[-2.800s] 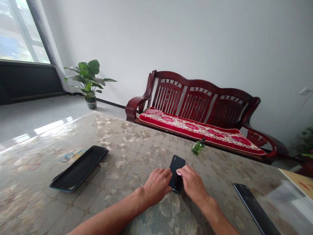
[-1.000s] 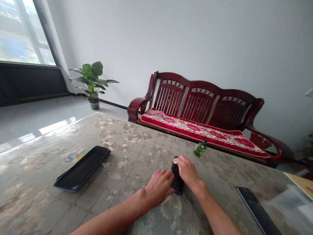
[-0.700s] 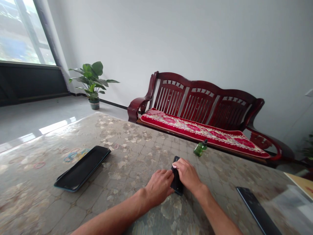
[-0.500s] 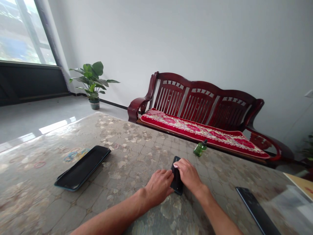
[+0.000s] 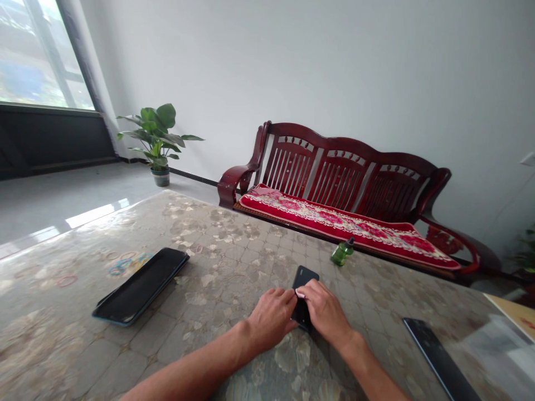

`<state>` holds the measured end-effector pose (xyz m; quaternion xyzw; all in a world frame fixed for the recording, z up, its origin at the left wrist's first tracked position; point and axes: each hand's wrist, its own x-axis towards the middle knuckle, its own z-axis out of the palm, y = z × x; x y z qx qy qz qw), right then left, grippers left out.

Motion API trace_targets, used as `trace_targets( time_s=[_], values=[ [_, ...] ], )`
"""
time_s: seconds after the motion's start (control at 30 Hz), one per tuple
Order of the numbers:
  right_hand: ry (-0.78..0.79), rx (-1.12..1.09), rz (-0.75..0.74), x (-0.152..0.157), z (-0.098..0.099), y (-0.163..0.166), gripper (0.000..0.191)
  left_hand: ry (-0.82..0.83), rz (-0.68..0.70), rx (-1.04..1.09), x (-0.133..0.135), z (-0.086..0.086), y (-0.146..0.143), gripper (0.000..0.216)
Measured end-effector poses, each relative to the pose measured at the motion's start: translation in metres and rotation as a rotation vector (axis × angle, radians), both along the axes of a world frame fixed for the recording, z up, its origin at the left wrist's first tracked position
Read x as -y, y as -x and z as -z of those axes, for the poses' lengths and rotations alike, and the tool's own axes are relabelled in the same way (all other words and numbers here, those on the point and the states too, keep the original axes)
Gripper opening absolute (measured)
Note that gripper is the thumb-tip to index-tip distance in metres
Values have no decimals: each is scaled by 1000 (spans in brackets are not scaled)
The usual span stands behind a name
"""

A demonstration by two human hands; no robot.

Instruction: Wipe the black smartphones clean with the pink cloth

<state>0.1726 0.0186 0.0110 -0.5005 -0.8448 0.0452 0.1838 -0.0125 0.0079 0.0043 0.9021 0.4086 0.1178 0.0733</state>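
Observation:
A black smartphone (image 5: pixel 307 275) lies on the table with its back up and its camera strip at the far end. My left hand (image 5: pixel 273 314) grips its left edge, fingertips reaching onto the back. My right hand (image 5: pixel 326 309) is closed over the phone's right side, pinching a small white cloth-like piece (image 5: pixel 300 294) against the back. Most of that piece is hidden by the fingers. Past the phone's far end stands a small green bottle (image 5: pixel 342 252) with a dark cap.
A black tray-like stack (image 5: pixel 142 287) lies to the left, with coloured rubber bands (image 5: pixel 125 264) behind it. At right are a dark flat bar (image 5: pixel 437 356) and a clear plastic bag (image 5: pixel 497 345). A wooden bench (image 5: pixel 334 178) stands beyond the patterned table (image 5: pixel 217 334).
My right hand has slid with the white piece toward the phone's near end, uncovering more of its far end. My left hand stays in place on the phone.

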Motion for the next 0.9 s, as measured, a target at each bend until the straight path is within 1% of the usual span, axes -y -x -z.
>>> trace_targets(
  time_s=[0.13,0.2,0.3,0.43,0.5,0.57,0.73,0.8,0.9],
  values=[
    [-64,35,90,-23,2,-3,29,0,-5,-11,0,-1,0,31],
    [-83,47,134,-29,2,-2,29,2,-5,-11,0,-1,0,30],
    [-68,39,138,-22,2,0,30,8,-1,-13,0,-1,0,31],
    [-15,12,54,1,2,-2,32,23,-10,-12,0,-1,0,33],
    [-10,9,39,4,2,-5,33,24,-14,-8,0,-1,0,33],
    [-21,16,63,-3,2,-9,32,24,-10,-10,0,-1,0,32],
    [-43,46,189,-26,3,-11,31,10,-8,-13,-1,0,-1,31],
    [-41,43,204,-23,3,-9,31,7,-10,-13,-1,1,-1,31],
    [-33,19,182,-5,5,-7,32,8,-20,-16,0,1,0,30]
  ],
)
